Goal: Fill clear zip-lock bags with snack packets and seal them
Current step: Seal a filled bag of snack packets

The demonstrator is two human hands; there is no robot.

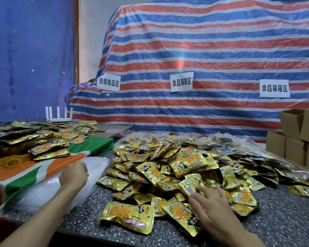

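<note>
A big heap of gold snack packets [168, 168] covers the middle of the speckled table [284, 216]. My right hand [210, 205] lies flat on the near side of the heap, fingers spread over a packet [191, 184]. A stack of clear zip-lock bags [48, 191] lies at the left, partly on a striped cloth. My left hand [74, 172] is curled over the top of that stack and seems to pinch a bag; the fingertips are hidden. A larger gold packet [128, 216] lies flat at the front.
A second pile of gold and dark packets [34, 138] and yellow rubber bands [9, 162] sit at the left. Filled clear bags [239, 143] lie behind the heap. Cardboard boxes [296, 136] stand at the right. A striped tarp [203, 59] with paper labels rises behind.
</note>
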